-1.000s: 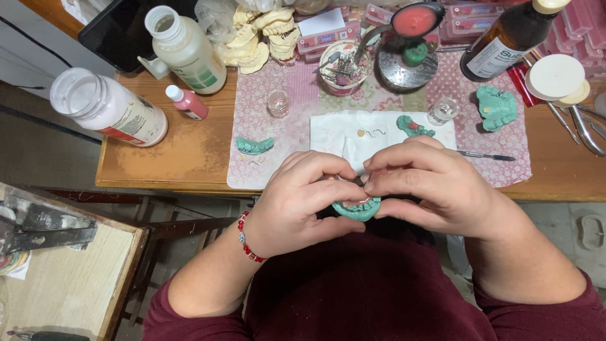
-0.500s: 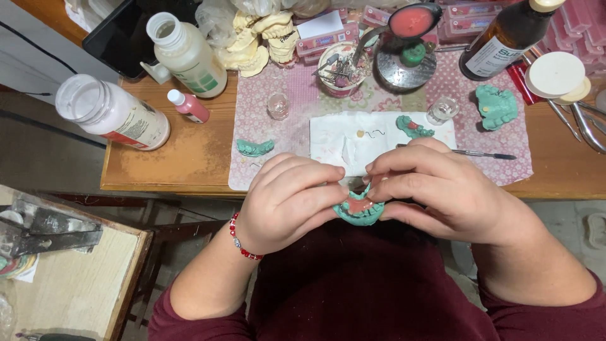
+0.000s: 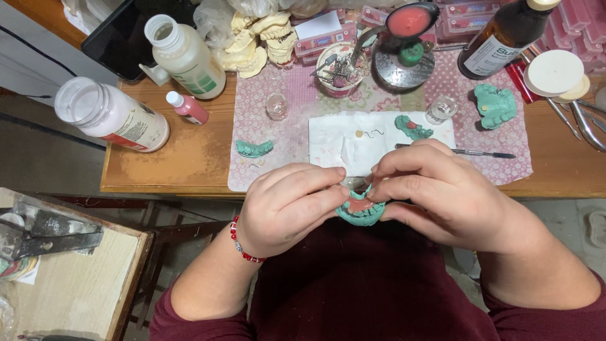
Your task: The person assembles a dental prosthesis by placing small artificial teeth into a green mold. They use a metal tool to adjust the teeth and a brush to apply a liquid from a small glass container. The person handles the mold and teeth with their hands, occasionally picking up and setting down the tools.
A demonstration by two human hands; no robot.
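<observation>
I held the small teal-green, horseshoe-shaped dental cast with pink wax on top (image 3: 360,209) over my lap, just in front of the wooden bench edge (image 3: 170,180). My left hand (image 3: 287,205) cupped one side, fingers closed on it; my right hand (image 3: 435,189) pinched the other, fingertips pressed to the wax. It looked light, hard and brittle, its pink layer soft and easily marred, so I judged the stone rim the safer hold.

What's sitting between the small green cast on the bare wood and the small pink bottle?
Nothing: in the head view the stretch from the small green cast to the pink bottle is bare wooden table.
</observation>
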